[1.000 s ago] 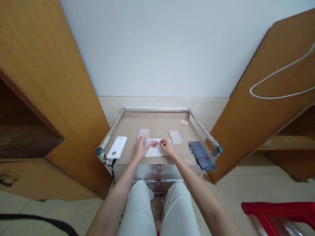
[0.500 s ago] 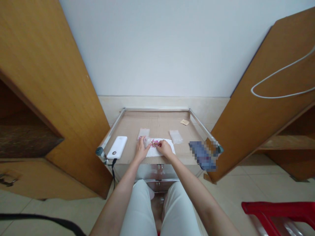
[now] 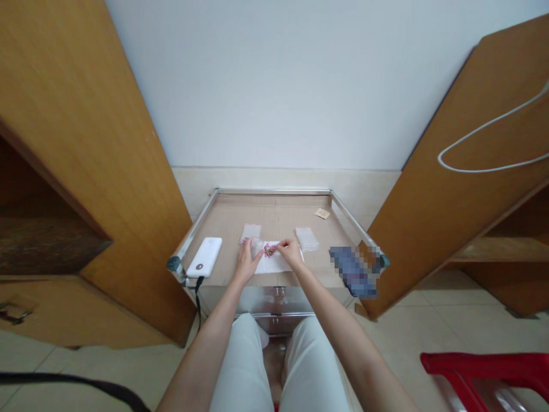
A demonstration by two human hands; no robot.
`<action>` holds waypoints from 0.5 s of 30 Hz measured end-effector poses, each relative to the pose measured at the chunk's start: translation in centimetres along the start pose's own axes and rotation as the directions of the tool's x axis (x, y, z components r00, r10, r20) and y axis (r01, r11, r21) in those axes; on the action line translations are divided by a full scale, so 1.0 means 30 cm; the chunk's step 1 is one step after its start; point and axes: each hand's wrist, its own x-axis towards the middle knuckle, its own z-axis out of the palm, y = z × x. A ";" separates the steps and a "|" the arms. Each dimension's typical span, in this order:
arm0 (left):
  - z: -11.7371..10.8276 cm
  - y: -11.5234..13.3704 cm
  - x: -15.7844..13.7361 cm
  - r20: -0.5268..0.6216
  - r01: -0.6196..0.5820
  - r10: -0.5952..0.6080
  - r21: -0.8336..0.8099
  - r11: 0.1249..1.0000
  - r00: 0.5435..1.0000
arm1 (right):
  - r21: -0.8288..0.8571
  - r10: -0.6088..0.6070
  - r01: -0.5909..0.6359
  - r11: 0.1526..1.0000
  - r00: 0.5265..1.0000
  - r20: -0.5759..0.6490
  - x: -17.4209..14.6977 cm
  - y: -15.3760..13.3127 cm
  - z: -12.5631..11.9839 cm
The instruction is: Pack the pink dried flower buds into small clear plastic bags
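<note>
My left hand [image 3: 247, 258] is closed around a small clear plastic bag [image 3: 256, 246] at the left edge of a white sheet [image 3: 274, 264]. On that sheet lies a little heap of small pink and brownish pieces [image 3: 270, 249], too small to name. My right hand [image 3: 291, 252] is just right of the heap, its thumb and fingertips pinched together; whatever they hold is too small to make out. Behind my left hand is a flat stack of clear plastic bags [image 3: 250, 231]. Another clear stack [image 3: 306, 238] lies beyond my right hand.
A white power bank [image 3: 205, 257] with a black cable lies at the left of the metal-edged table [image 3: 274, 209]. A small tan card [image 3: 322, 213] is at the back right, and a blurred-out dark blue item [image 3: 354, 272] at the right edge. Wooden cabinets flank both sides.
My right hand has lifted slightly and moved a little right, off the heap of small pieces, fingers still pinched. My left hand stays in place with the bag.
</note>
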 end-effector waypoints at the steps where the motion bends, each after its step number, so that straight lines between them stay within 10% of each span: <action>1: -0.001 0.002 -0.001 0.005 -0.001 0.001 0.005 1.000 1.000 | 0.049 -0.004 0.005 0.999 1.000 -0.022 0.006 -0.015 -0.002; 6: 0.002 0.003 -0.002 0.021 -0.001 0.000 0.038 0.999 1.000 | 0.190 -0.021 0.034 0.981 0.997 -0.073 0.016 -0.114 0.011; 12: 0.007 -0.004 0.003 0.033 -0.006 0.005 0.012 1.000 0.999 | 0.229 -0.056 0.002 0.973 0.972 0.227 0.003 -0.148 0.030; 15: 0.007 -0.005 0.002 0.036 0.001 -0.001 0.000 1.000 0.999 | 0.169 -0.060 0.040 0.985 0.991 0.117 0.005 -0.113 0.020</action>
